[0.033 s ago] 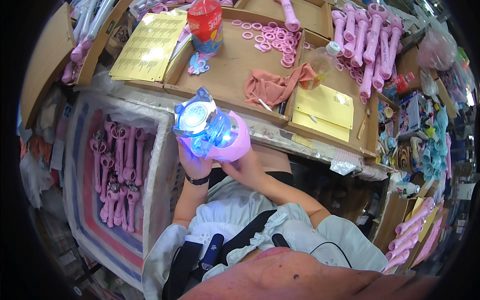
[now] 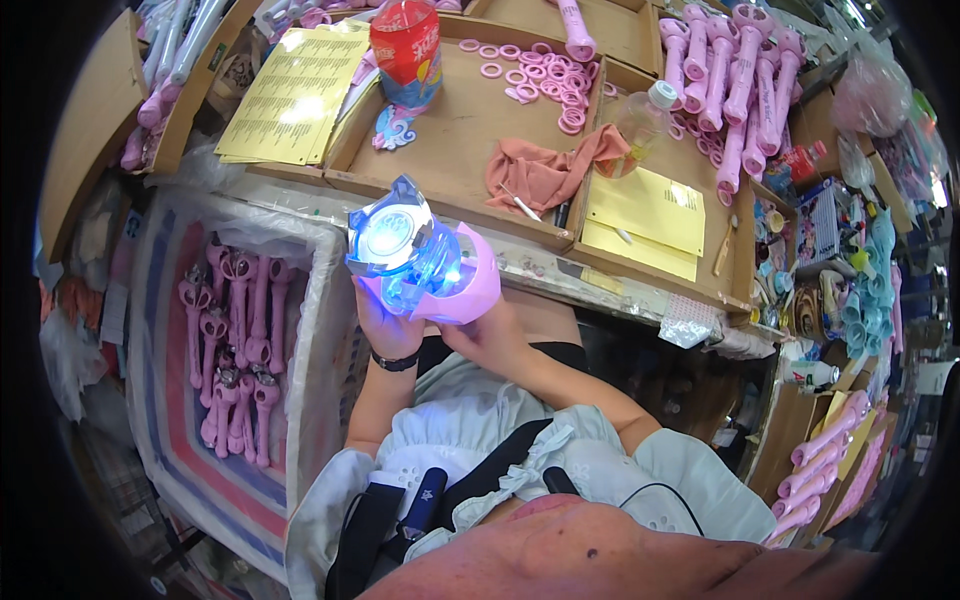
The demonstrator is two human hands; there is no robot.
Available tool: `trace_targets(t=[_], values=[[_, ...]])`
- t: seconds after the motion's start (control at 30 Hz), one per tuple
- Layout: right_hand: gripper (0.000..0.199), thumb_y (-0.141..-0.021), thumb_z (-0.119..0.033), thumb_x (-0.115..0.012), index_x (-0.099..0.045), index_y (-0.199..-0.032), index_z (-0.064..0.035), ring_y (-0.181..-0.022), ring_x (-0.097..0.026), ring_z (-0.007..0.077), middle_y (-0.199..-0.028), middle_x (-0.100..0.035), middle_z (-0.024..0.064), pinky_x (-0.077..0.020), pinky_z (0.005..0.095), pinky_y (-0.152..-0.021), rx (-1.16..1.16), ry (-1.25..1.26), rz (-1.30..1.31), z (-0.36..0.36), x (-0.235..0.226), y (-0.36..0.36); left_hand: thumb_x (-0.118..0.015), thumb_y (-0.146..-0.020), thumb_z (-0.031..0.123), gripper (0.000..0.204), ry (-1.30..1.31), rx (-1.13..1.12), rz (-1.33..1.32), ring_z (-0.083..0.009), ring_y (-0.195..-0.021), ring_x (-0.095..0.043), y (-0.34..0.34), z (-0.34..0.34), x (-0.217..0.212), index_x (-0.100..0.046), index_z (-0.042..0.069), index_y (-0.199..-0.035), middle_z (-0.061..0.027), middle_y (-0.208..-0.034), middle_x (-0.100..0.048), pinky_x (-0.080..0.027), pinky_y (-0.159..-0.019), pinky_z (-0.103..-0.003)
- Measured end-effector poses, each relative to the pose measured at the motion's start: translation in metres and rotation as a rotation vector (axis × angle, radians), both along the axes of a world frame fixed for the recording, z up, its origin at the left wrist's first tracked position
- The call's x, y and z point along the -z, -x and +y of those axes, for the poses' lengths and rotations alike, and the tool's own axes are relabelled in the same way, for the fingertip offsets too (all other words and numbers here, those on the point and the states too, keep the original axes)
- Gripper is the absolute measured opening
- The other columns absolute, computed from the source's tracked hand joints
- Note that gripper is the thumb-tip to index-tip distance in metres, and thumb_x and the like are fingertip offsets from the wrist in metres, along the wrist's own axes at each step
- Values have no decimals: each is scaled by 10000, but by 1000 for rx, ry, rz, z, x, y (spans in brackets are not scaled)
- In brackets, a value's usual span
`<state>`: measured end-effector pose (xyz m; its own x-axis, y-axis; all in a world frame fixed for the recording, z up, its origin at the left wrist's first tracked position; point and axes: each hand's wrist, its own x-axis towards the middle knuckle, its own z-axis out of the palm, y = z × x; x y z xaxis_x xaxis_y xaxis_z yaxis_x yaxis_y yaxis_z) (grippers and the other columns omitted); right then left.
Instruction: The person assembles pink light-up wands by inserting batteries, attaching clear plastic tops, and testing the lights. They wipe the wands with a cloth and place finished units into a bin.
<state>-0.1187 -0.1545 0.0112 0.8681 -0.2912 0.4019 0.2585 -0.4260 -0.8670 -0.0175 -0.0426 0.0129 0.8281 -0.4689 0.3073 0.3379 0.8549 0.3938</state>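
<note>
Between my two hands is a light-up toy (image 2: 425, 268), glowing blue through its clear body. Silver prongs surround its round end, and a pink-lilac collar (image 2: 470, 285) wraps the other side. My left hand (image 2: 388, 328), with a dark band on the wrist, is closed around the toy's lower left. The fingers of my right hand (image 2: 488, 338) are closed on the pink collar from below right; some of them are hidden behind it. The toy is held tilted in the air just in front of the bench edge.
A plastic-lined crate (image 2: 318, 300) on my left holds several pink toy wands (image 2: 240, 310). Cardboard trays (image 2: 460, 170) on the bench carry pink rings (image 2: 560, 85), an orange cloth (image 2: 535, 172), yellow sheets (image 2: 645, 215), a red-labelled bottle (image 2: 408, 50) and a clear bottle (image 2: 642, 125). More pink wands (image 2: 745, 75) lie back right.
</note>
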Motion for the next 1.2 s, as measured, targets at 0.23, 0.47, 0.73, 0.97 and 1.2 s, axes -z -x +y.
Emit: trace_targets(t=[0.23,0.47,0.73,0.97,1.2], values=[[550,-732,-153,-711,-489,-1216,-15,-786,-628,326,-1087,-546,185,-523,363,-649,-16,55,33,-9,-5,6,-399,-974,443,564,-161,-98,-43,-243,-1208,-484,6,-7,-8,-345,57,-1382,-109,-1348,-466,-396,-1012,-414],[551,-724,-161,-706,-495,-1213,-19,-904,-612,360,-1125,-549,184,-510,405,-767,11,101,78,-7,-22,8,-372,-979,455,558,-165,-141,76,-251,-1248,-446,8,-4,0,-353,73,-1385,-76,-1366,-456,-359,-1043,-424],[173,-790,-187,-663,-635,-882,-42,-819,-615,302,-870,-634,130,-489,391,-726,616,485,371,-153,-72,30,-483,-945,317,451,438,519,60,-285,-968,-521,-53,19,-13,-418,227,-1382,-133,-1200,-499,-449,-812,-387],[302,-733,-340,-680,-633,-826,-56,-753,-641,304,-796,-664,141,-488,410,-679,379,667,1019,-216,-49,28,-537,-902,480,494,392,576,-166,-359,-892,-542,-19,31,-2,-459,284,-1348,-187,-1100,-504,-463,-744,-426],[241,-792,-269,-653,-582,-824,-41,-762,-610,305,-815,-620,123,-482,397,-671,406,739,943,-195,-67,29,-528,-915,457,548,403,701,-205,-394,-909,-563,-6,28,-10,-417,90,-1307,-260,-1081,-527,-485,-750,-462]])
